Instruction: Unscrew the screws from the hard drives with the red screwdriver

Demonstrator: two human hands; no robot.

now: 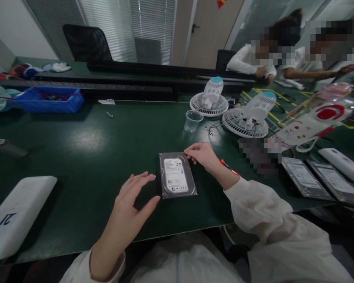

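A hard drive is lying flat, label up, on the green worktop near its front edge. Its far right corner is being touched by the curled fingertips of the right hand; whether it is being pinched cannot be told. The left hand is being held open, fingers spread, just beside the drive's left edge.

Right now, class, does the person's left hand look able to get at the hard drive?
Probably yes: the left hand is open close beside the hard drive, with nothing between them; the right hand touches only its far corner.
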